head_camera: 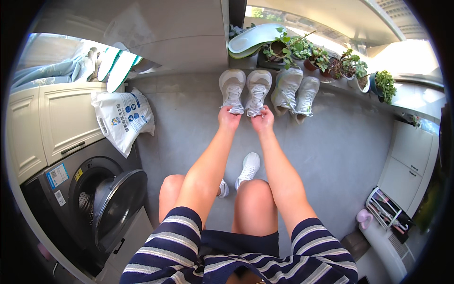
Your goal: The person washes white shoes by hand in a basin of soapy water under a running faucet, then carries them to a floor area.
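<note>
Both my arms reach forward to a pair of white lace-up sneakers set side by side against the foot of the window ledge, toes away from me. My left hand (229,118) grips the heel end of the left sneaker (232,87). At the heel end of the right sneaker (258,87) is my right hand (263,119), its fingers closed on the collar. Just right of them another white sneaker (288,87) and a smaller white sneaker (307,96) lean against the ledge. How far my fingers reach inside the shoes is hidden.
Potted succulents (319,58) and shoe insoles (255,39) line the ledge. At left, a front-loading washing machine (46,206) has its round door (120,209) swung out, below a white plastic bag (124,117) with printing. A storage rack (388,209) and a pink object (364,217) stand at right.
</note>
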The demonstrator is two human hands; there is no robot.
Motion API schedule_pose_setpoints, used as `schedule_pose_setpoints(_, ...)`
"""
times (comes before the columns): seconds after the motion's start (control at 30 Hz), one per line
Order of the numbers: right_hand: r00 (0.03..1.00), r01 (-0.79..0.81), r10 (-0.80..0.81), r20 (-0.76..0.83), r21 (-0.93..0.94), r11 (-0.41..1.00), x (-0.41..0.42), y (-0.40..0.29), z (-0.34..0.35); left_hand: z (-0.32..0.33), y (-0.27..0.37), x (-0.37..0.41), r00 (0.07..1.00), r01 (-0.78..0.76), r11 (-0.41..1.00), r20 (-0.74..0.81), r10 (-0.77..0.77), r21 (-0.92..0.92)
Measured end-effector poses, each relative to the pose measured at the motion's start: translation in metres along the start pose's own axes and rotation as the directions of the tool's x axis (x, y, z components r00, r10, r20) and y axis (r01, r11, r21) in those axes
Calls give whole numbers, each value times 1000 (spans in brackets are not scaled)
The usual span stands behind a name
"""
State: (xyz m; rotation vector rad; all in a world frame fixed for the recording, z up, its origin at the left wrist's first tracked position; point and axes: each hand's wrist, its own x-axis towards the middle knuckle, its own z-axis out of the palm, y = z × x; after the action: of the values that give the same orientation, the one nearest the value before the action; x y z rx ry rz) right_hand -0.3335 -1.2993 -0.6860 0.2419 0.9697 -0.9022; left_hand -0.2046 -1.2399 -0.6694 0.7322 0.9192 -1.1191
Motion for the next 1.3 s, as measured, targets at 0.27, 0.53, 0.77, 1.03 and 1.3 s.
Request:
schedule_pose_setpoints(0.27, 989, 18, -46, -142, -193, 981, 6, -9, 3, 10, 4, -23, 998, -13, 919, 63, -13, 395)
schedule_pose_setpoints(0.53, 959, -165, 63, -278, -361, 918, -223, 22, 69, -32, 43, -242, 976, 137, 878, -213, -42, 458)
schedule_pose_setpoints(0.77, 858, -505, 500, -123, -385, 773, -467, 141, 148, -87, 159, -504, 996, -56, 927, -45, 78, 371)
schedule_pose_setpoints(1.03, 315, -704, 948, -48, -681, 200, -709, 339, 183, -241, 275, -794, 746, -596, 766, 188, 639, -242)
schedule_pose_setpoints(1.3, -116, -246, 993, -13, -968, -41, -931, 589, 218, -394, 429, -1004, 494, -628, 478, 160, 854, -614)
